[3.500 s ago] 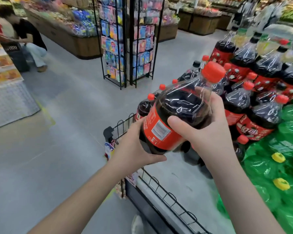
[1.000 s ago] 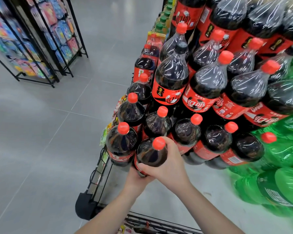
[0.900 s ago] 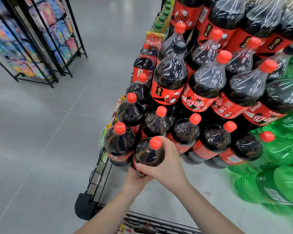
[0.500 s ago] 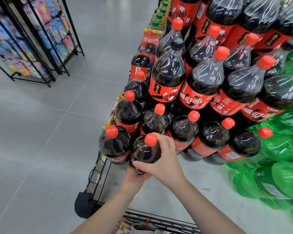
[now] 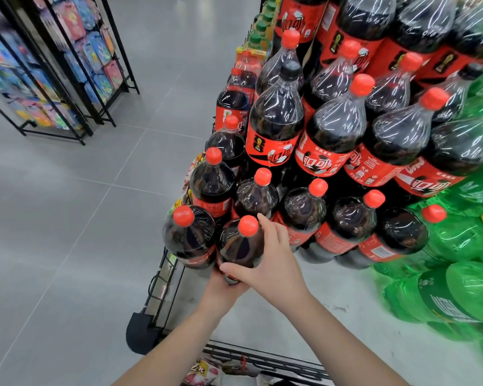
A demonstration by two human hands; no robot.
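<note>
Now bottle [image 5: 241,246] stands upright just beside corner bottle [image 5: 188,232], not lifted as before; R hand [image 5: 271,260] wraps its shoulder, L hand [image 5: 223,285] grips lower down.

1. your left hand [image 5: 223,285] sits below the held cola bottle [image 5: 241,246], and its fingers are hidden behind the bottle and your right hand [image 5: 273,263].
2. both hands cover the bottle's label and base.
3. right of the bottle, the green bottles [image 5: 444,296] are cut off by the frame edge.
4. far up-left of the bottle, the hanging rack [image 5: 67,65] is blurred and its packets are unreadable.
</note>
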